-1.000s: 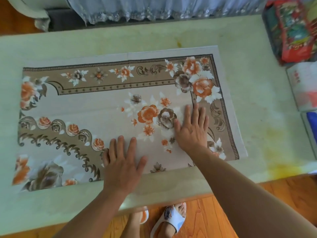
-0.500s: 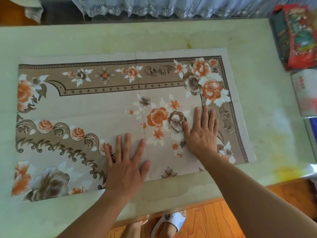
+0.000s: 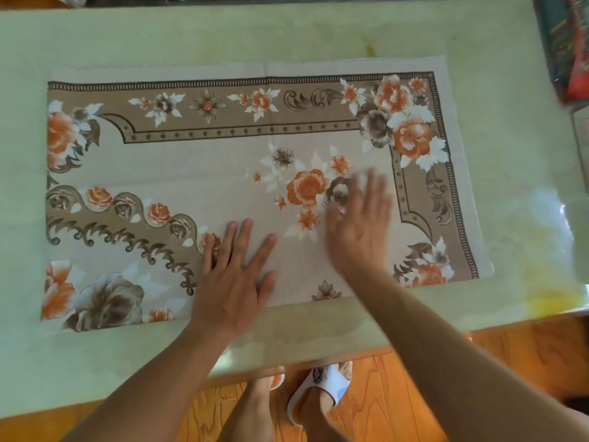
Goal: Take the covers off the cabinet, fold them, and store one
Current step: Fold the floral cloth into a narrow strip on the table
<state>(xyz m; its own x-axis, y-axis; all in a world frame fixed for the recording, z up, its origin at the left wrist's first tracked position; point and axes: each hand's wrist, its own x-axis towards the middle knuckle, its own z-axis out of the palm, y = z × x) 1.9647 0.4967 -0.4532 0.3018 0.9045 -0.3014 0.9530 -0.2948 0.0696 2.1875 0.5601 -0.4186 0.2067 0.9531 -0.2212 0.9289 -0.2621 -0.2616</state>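
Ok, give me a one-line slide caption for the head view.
Both hands, left hand and right hand, pressed flat on the floral cover spread over the green table.

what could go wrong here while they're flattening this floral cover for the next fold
1. The right hand is motion-blurred, so a fast stroke could drag the floral cover askew; only the left hand lies flat on it.
2. The cover's near edge lies close to the table front, so a pull might slide it off.
3. The packages at right could be nudged.
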